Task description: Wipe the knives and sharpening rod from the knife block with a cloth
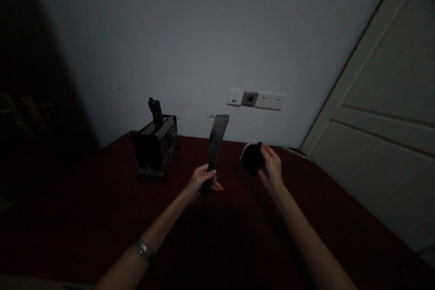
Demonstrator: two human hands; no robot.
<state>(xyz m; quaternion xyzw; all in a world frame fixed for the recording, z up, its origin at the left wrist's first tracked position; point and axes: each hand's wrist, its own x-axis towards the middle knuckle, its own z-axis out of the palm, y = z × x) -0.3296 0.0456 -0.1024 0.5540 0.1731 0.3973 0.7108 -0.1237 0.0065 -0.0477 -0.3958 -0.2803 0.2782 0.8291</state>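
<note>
My left hand (201, 178) is closed round the dark handle of a cleaver (217, 138), its broad grey blade pointing up and a small hole near the top corner. To the right, my right hand (271, 165) pinches the edge of a black cloth (252, 159) with a whitish rim along its upper left side. The cloth hangs a little apart from the blade; its exact kind is too dark to make out. A dark knife block (154, 152) stands at the left, with black handles (156, 111) sticking up out of its top.
The dark red table (210, 235) reaches back to a grey wall (190, 45). Sockets and a switch plate (270, 101) are set in the wall above it. A pale panelled door (380, 113) rises along the right edge. A thin flat strip (296, 153) lies at the back right corner.
</note>
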